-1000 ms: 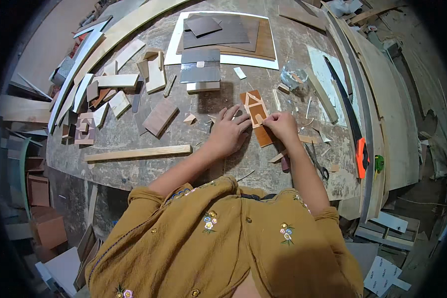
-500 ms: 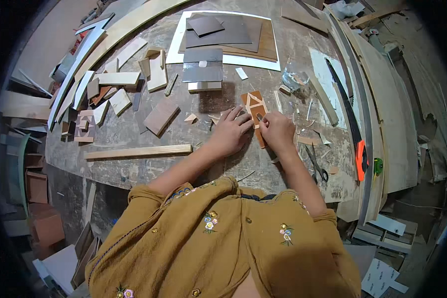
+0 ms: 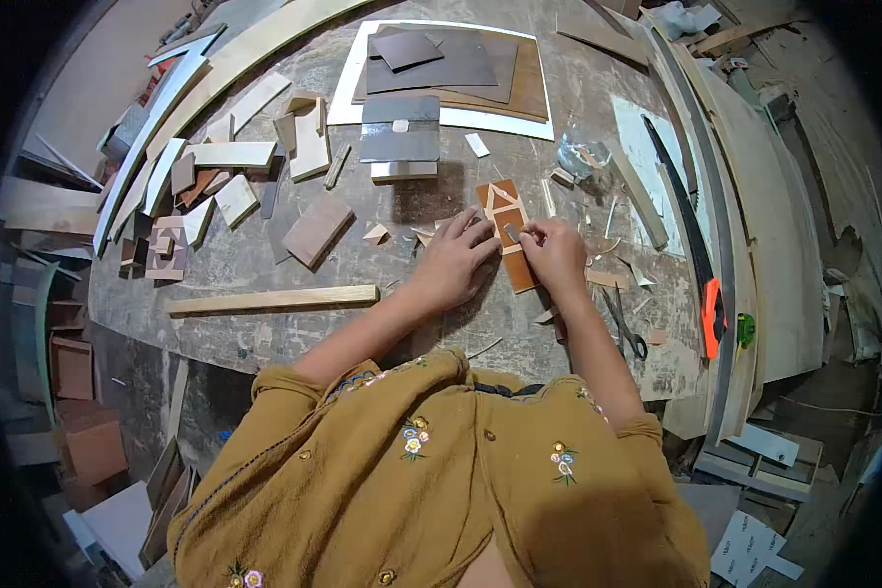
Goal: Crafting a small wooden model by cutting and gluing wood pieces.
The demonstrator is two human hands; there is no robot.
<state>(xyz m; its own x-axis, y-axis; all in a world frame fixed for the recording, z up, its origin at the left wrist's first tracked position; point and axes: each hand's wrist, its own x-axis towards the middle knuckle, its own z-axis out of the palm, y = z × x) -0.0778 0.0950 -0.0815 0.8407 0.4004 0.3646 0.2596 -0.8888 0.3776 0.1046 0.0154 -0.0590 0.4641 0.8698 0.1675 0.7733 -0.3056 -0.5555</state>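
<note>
A narrow orange-brown wooden panel [image 3: 519,271] with pale strips in a pattern lies at the middle of the bench. My left hand [image 3: 451,265] rests at its left edge, fingers bent and slightly apart, fingertips partly hidden. My right hand [image 3: 559,262] has thumb and index finger pinched on a small grey piece [image 3: 511,232] over the panel. Dark-handled scissors [image 3: 633,337] lie right of that hand, and pale offcuts [image 3: 377,233] are scattered near both hands.
A long pale bar [image 3: 269,301] lies front left. Scrap blocks [image 3: 235,201] fill the left. Stacked sheets [image 3: 431,69] are at the back. A plastic-filled container [image 3: 583,155], an orange-handled saw [image 3: 712,318] and a green tape measure [image 3: 746,329] are on the right.
A grey piece has come into sight between my right thumb and index finger, which have shifted slightly over the panel. My left hand stays nearly in place.
</note>
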